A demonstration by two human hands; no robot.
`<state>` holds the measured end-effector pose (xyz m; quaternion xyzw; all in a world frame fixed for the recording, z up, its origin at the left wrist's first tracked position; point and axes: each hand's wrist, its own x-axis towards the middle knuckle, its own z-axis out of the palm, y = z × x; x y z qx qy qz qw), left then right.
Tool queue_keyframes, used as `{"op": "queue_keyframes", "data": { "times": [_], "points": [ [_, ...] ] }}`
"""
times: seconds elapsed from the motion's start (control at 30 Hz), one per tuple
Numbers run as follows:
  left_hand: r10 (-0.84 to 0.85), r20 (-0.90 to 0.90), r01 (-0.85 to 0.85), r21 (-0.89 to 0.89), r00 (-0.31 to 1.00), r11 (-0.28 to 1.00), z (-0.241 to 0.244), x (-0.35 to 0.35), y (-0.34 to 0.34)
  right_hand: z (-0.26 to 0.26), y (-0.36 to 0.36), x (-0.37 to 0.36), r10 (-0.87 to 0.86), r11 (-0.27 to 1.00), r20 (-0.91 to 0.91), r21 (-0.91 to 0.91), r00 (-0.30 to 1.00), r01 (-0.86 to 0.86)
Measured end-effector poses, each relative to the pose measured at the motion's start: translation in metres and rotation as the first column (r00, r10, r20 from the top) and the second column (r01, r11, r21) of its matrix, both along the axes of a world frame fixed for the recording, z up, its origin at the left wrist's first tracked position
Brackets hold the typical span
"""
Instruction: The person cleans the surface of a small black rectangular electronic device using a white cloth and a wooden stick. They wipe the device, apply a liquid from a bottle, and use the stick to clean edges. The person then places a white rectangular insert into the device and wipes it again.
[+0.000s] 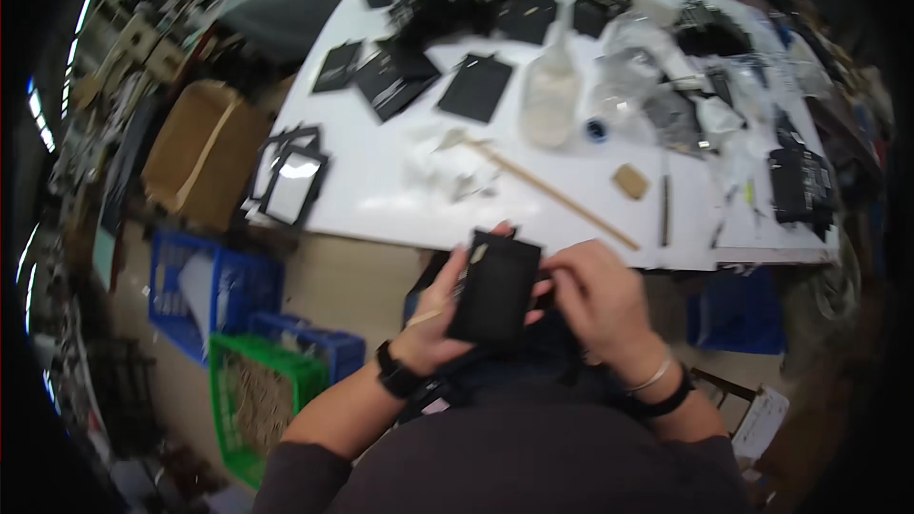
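My left hand (437, 325) holds a flat black rectangular case (498, 289), perhaps a wallet or card holder, just off the near edge of the white table (385, 210). A small pale mark shows near its upper left corner. At the case's right edge, my right hand (600, 293) has its fingers bent and close together; blur hides whether they pinch a part of it. Beyond lie a thin wooden stick (550, 193) and crumpled white scraps (453, 164). Further off, similar black flat pieces (476, 87) rest on the table.
A clear plastic bottle-like container (550, 96), a tan block (630, 181) and plastic bags (628, 78) are on the table. Black frames (291, 185) lie at its left edge. An open cardboard box (203, 153), a blue crate (214, 293) and a green crate (218, 400) stand to the left.
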<state>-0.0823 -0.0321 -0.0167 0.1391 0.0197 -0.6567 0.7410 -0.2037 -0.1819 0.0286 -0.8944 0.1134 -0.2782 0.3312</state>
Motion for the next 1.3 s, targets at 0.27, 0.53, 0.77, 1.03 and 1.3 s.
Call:
{"op": "queue_keyframes", "data": {
  "times": [0.27,0.53,0.77,1.03,1.3],
  "points": [
    [0.037,-0.04,-0.041,-0.097,0.998,0.994,-0.016,0.004,0.005,-0.005,0.011,0.019,0.077,0.976,-0.067,0.209,0.995,-0.061],
    [0.131,0.202,-0.122,-0.056,0.971,0.991,-0.001,-0.002,0.004,-0.003,0.023,0.038,0.063,0.986,0.015,-0.153,0.998,-0.06],
    [0.096,0.235,-0.102,0.011,0.967,0.995,0.005,-0.012,0.005,0.005,0.035,0.035,0.023,0.953,-0.031,-0.302,0.999,-0.031],
    [0.105,0.491,-0.185,0.116,0.865,0.976,0.023,-0.032,0.003,0.02,0.047,0.027,-0.017,0.897,-0.04,-0.441,0.999,-0.003],
    [0.035,0.326,0.017,-0.154,0.945,0.988,0.009,-0.018,0.018,0.012,0.027,0.023,0.0,0.994,-0.115,0.109,0.993,0.012]
  ]
}}
